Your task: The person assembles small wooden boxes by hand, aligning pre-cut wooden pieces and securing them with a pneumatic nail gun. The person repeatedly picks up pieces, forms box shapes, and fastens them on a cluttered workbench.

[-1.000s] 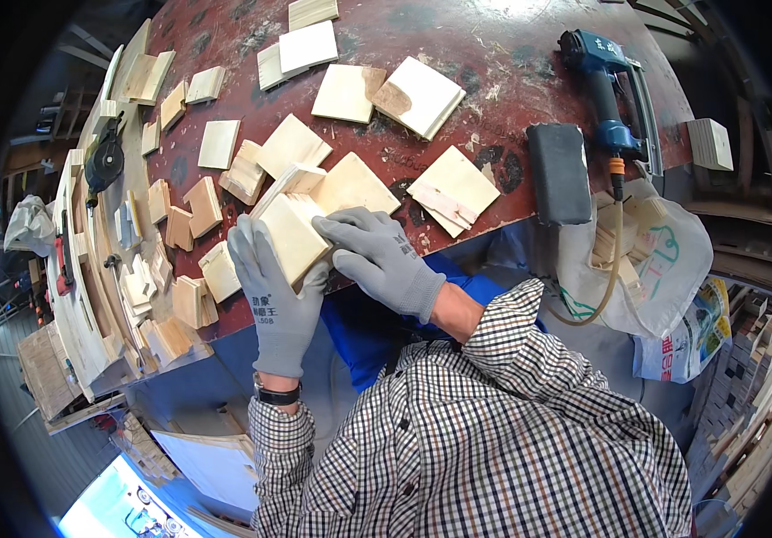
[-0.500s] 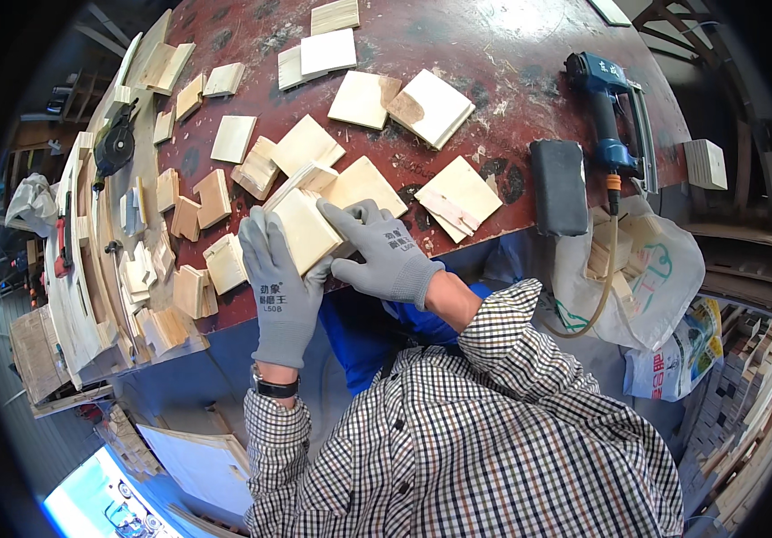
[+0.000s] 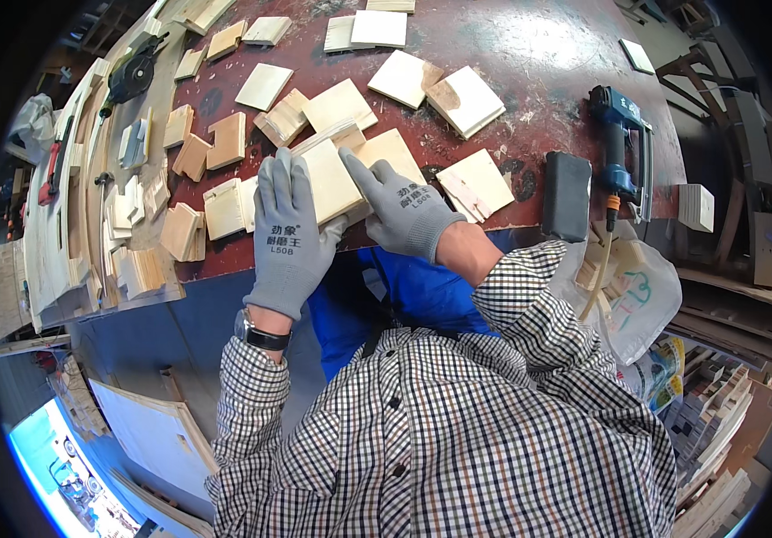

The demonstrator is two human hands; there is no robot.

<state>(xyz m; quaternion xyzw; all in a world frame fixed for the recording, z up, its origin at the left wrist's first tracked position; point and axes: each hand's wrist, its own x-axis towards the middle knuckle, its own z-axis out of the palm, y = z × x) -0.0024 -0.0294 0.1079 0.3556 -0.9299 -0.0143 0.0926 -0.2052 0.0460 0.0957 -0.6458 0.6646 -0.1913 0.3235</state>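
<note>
Both my hands wear grey knit work gloves and meet at the near edge of a dark red worktable [image 3: 529, 85]. Between them is a pale square wooden block [image 3: 327, 182], tilted, its broad face up. My left hand [image 3: 292, 238] grips its left side, fingers pointing away from me and thumb below. My right hand [image 3: 411, 208] closes on its right side, index finger along the edge. Just beyond the block stands a narrow wood strip [image 3: 343, 134]; whether they touch, I cannot tell. A flat wooden square [image 3: 395, 157] lies behind my right hand.
At right lie a blue air nail gun [image 3: 619, 148] with a hose and a black rectangular block [image 3: 568, 195]. A white plastic bag of wood pieces [image 3: 646, 309] hangs below. Several wood pieces [image 3: 265, 87] are scattered farther off. A black tool [image 3: 131, 73] rests on boards at left.
The whole view has shifted, so the table sits higher in it. Both hands stay on the wooden block, which now lies flatter; my right index finger has straightened along its edge.
</note>
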